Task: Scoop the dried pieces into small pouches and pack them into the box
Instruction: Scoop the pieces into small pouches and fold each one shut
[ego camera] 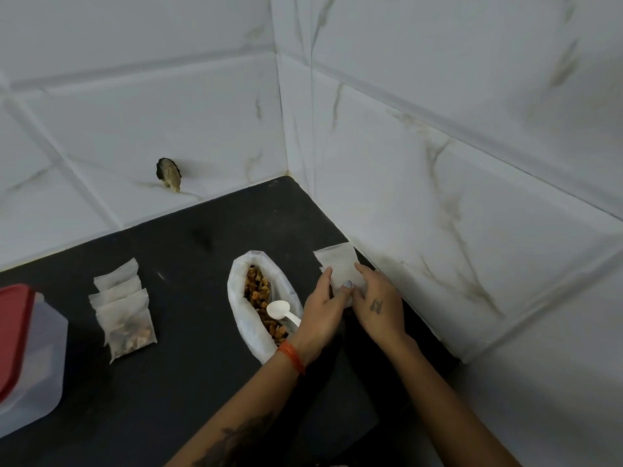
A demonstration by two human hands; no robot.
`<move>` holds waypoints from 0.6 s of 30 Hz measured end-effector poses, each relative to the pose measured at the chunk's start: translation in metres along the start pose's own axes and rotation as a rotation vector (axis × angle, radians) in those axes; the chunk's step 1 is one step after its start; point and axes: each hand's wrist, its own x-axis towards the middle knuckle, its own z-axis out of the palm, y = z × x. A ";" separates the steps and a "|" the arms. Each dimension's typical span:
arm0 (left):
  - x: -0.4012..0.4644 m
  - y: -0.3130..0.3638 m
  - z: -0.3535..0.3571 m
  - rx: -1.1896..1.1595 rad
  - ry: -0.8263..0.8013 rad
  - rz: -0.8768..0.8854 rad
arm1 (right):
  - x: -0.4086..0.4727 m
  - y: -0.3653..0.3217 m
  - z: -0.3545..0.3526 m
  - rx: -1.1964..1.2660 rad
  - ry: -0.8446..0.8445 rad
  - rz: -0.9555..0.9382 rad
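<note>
Empty pouches (338, 264) pinched at the desk's far right corner.

Beside them the open bag of dried pieces (258, 291) holds a white spoon (281, 311); filled pouches (123, 308) lie leftward, the red-lidded box (30, 352) cut off at the left edge. Left hand (325, 310) and right hand (379, 305) are together, gripping one pouch.
</note>
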 end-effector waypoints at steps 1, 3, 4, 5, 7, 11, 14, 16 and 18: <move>-0.002 0.000 -0.003 -0.023 0.033 0.018 | -0.001 -0.005 -0.001 0.024 0.039 -0.009; -0.006 -0.001 -0.010 -0.059 0.098 0.046 | -0.004 -0.017 -0.002 0.063 0.110 -0.032; -0.009 -0.001 -0.015 -0.070 0.130 0.068 | -0.006 -0.024 -0.001 0.076 0.147 -0.051; -0.012 0.000 -0.020 -0.078 0.169 0.083 | -0.008 -0.031 -0.001 0.100 0.179 -0.067; -0.018 0.002 -0.031 -0.114 0.252 0.110 | -0.012 -0.045 0.003 0.205 0.222 -0.086; -0.029 0.001 -0.059 -0.192 0.324 0.118 | -0.024 -0.071 0.014 0.349 0.206 -0.113; -0.042 -0.005 -0.080 -0.215 0.385 0.114 | -0.036 -0.089 0.025 0.380 0.150 -0.139; -0.050 -0.008 -0.094 -0.218 0.392 0.120 | -0.046 -0.100 0.035 0.377 0.114 -0.194; -0.057 -0.011 -0.106 -0.219 0.385 0.124 | -0.055 -0.109 0.044 0.399 0.062 -0.246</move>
